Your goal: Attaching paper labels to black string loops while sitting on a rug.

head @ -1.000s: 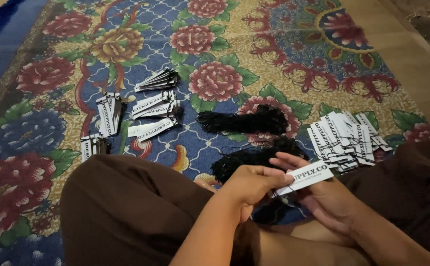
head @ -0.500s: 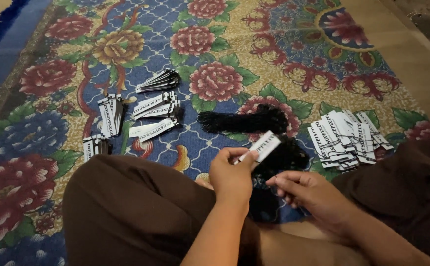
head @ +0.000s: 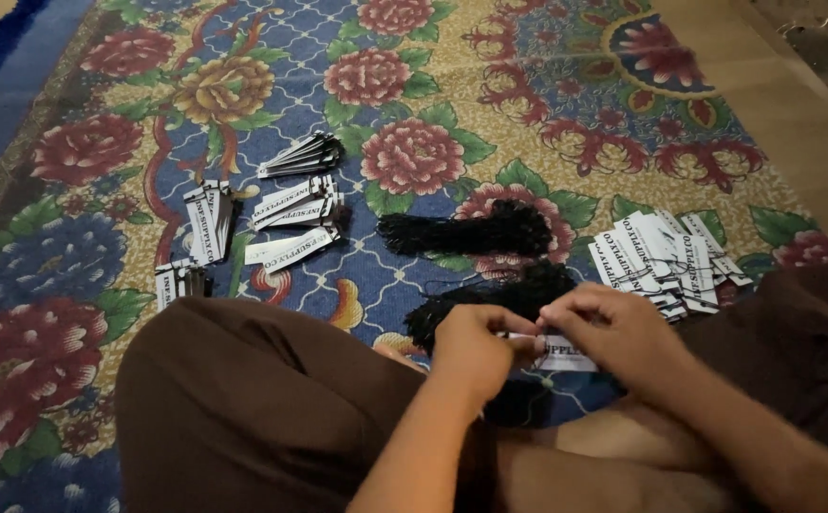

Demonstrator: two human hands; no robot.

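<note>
Both hands meet over my lap. My left hand (head: 476,351) and my right hand (head: 613,332) pinch the same white paper tag (head: 566,356) with dark print, held flat between the fingertips. Just beyond the hands lies a bundle of black strings (head: 504,299), and a second, longer bundle of black strings (head: 471,231) lies further out on the rug. A loose heap of white tags (head: 666,256) sits to the right of my right hand.
Several stacks of strung tags (head: 295,204) lie on the flowered rug (head: 101,142) to the left, above my brown-clad knee (head: 243,399). A bare wooden floor (head: 813,114) borders the rug at the right.
My left hand lifted a tag up over the black strings, then brought it back down. Both hands now hold the tag together low over my lap.
</note>
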